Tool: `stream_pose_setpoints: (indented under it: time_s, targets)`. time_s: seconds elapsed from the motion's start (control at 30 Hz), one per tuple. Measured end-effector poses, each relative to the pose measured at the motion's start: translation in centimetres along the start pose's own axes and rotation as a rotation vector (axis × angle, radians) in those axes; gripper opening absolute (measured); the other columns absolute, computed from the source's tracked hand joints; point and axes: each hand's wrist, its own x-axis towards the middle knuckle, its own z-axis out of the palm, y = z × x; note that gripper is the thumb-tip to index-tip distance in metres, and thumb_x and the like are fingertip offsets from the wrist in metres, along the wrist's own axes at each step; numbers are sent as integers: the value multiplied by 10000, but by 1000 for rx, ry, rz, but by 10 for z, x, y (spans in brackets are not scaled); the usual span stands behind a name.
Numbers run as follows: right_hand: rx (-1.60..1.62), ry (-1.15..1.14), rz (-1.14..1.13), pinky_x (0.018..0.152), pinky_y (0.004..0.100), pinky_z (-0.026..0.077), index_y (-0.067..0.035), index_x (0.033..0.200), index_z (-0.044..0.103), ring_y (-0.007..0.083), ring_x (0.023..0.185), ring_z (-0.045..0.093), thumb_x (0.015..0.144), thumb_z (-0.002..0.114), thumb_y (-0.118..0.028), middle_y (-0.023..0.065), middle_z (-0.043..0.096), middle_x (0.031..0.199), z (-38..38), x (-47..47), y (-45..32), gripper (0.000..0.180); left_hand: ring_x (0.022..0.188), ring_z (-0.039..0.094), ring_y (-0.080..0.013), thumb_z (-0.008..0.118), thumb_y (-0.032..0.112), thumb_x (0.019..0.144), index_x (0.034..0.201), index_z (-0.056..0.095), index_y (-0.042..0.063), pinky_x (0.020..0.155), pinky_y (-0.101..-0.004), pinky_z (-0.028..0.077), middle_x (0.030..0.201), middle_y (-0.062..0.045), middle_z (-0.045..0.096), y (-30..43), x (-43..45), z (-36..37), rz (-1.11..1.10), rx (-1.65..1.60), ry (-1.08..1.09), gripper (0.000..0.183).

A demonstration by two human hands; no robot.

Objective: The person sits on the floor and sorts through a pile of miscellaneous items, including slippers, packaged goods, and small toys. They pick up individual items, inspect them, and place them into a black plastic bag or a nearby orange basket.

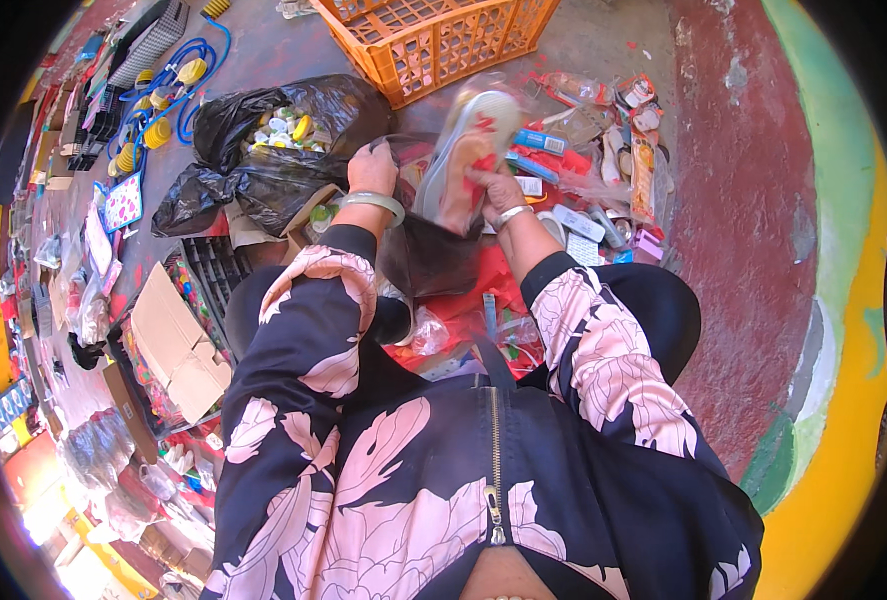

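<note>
My left hand (373,174), with a pale bangle at the wrist, pinches the rim of a thin dark plastic bag (436,259), which sags between my forearms. In my right hand (497,193) is a pair of pale insoles or shoe soles (481,112) with red marks, seemingly in clear wrap. They are blurred and tilted over the bag's mouth; whether they touch the bag I cannot tell. Beyond my left hand, a larger black plastic bag (338,101) gapes around white and yellow small items (282,129). Small packaged goods (580,223) lie beside my right wrist on red sheeting (503,274).
An orange plastic crate (398,56) stands ahead. To the left are a cardboard flap (180,345) over a dark crate of colourful items, and blue hoses with yellow fittings (159,133). Blue boxes (539,141) and wrapped goods (642,176) lie at the right, near worn red floor (743,225).
</note>
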Motion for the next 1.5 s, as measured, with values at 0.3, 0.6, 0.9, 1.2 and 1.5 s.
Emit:
stream_pose_setpoints:
  time_s: [0.3,0.6,0.9,1.2,1.5]
  targets:
    - [-344,-491,769,807,350,459,-53,1081,519,207,876,588,655,641,12,67,606,976,-10,-9,30,448,322,345,-101,392,237,867,703,451,122,305,-251,240,465,-1,374,-8,-16,-6,-374,-771,102,208]
    - [-552,-197,1044,728,402,483,32,889,580,287,750,621,605,614,11,170,636,810,-21,-4,37,287,330,306,-63,457,231,864,794,504,102,302,-212,218,494,35,376,59,-50,-43,-546,-1135,141,154]
    - [-642,109,829,716,473,440,-21,884,564,359,754,556,649,601,-92,182,587,835,-59,57,64,249,512,393,-22,512,139,863,794,554,39,437,-186,311,584,67,439,95,-82,-72,-167,-796,-289,129]
    - [-1443,234,496,839,366,444,-15,1039,573,275,986,567,679,626,-312,194,574,1055,-53,56,78,470,403,417,-119,466,259,883,775,503,49,372,-256,347,525,-19,444,101,-43,-77,-590,-818,-591,239]
    - [-1946,-414,394,845,398,442,-61,1041,607,297,1027,544,777,516,-226,104,558,1134,37,68,-34,325,448,463,-128,495,238,874,718,485,52,425,-253,399,574,-30,479,109,-21,-98,-598,-651,-722,243]
